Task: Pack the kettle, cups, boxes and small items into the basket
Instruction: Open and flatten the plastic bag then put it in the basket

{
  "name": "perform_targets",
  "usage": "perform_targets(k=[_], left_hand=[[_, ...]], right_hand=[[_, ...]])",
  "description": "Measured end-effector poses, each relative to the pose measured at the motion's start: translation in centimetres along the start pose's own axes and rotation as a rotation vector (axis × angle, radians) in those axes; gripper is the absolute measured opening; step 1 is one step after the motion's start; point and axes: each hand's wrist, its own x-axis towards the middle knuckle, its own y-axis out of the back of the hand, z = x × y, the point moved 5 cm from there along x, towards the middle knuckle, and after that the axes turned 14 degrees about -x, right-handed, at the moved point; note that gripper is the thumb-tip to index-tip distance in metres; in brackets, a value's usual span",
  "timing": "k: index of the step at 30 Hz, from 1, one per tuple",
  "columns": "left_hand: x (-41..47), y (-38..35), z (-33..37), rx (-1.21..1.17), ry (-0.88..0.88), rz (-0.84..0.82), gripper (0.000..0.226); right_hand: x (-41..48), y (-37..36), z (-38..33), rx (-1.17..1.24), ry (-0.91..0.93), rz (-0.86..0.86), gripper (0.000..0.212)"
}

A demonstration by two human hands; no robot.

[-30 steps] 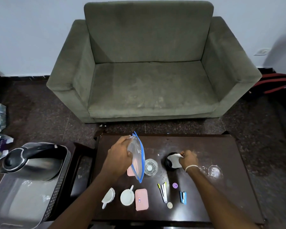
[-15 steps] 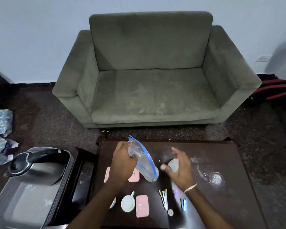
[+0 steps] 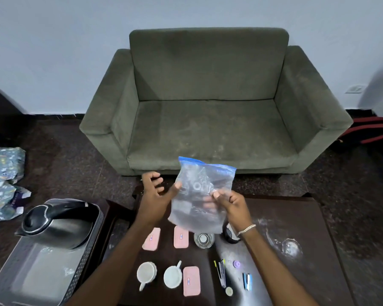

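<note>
I can read nothing for certain. The clear bag (image 3: 202, 195) pinched in my right hand (image 3: 230, 206) shows pale marks with rounded shapes like letters, too blurred to spell out. The pink boxes (image 3: 181, 236) on the counter (image 3: 279, 215) each bear a small blue-and-red label, too small to read.

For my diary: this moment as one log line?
right hand: pinches zip bag | left hand: fingers spread | kettle: in basket | cups, pink boxes: on table
</note>
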Motion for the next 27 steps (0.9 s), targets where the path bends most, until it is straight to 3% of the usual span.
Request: perform_targets(k=[2,4,6,11,13,16,18,24,27], left_hand=[[-0.1,-0.2,-1.6,-0.011,0.078,-0.170,0.093],[-0.2,-0.9,-2.6,-0.061,0.093,-0.272,0.087],[-0.3,-1.3,-3.1,-0.123,0.067,-0.264,0.076],[0.0,-1.4,-3.0,-0.185,0.006,-0.264,0.047],[0.4,-0.9,-3.0,-0.141,-0.037,-0.261,0.042],[0.8,-0.3,-3.1,-0.133,-0.056,-0.227,0.049],[0.9,-0.1,-2.9,-0.127,-0.076,-0.220,0.054],[0.8,-0.4,-2.5,-0.080,-0.087,-0.217,0.044],[0.5,-0.3,-2.7,-0.049,-0.071,-0.193,0.044]], right_hand=[[0.5,0.5,-0.9,0.042,0.016,-0.028,0.020],[0.7,0.4,-1.2,0.158,-0.030,-0.077,0.016],[0.9,0.1,-1.6,0.214,-0.061,-0.121,0.014],[1.5,0.7,-2.5,0.078,-0.015,-0.106,0.017],[1.6,1.0,-2.3,0.050,-0.013,-0.068,0.035],[1.6,1.2,-2.0,0.024,-0.001,-0.043,0.086],[1.5,1.0,-1.9,-0.016,0.039,-0.074,0.099],[0.8,1.3,-2.6,-0.239,0.085,0.040,0.047],[0.6,1.7,-2.6,-0.273,0.044,0.123,0.039]])
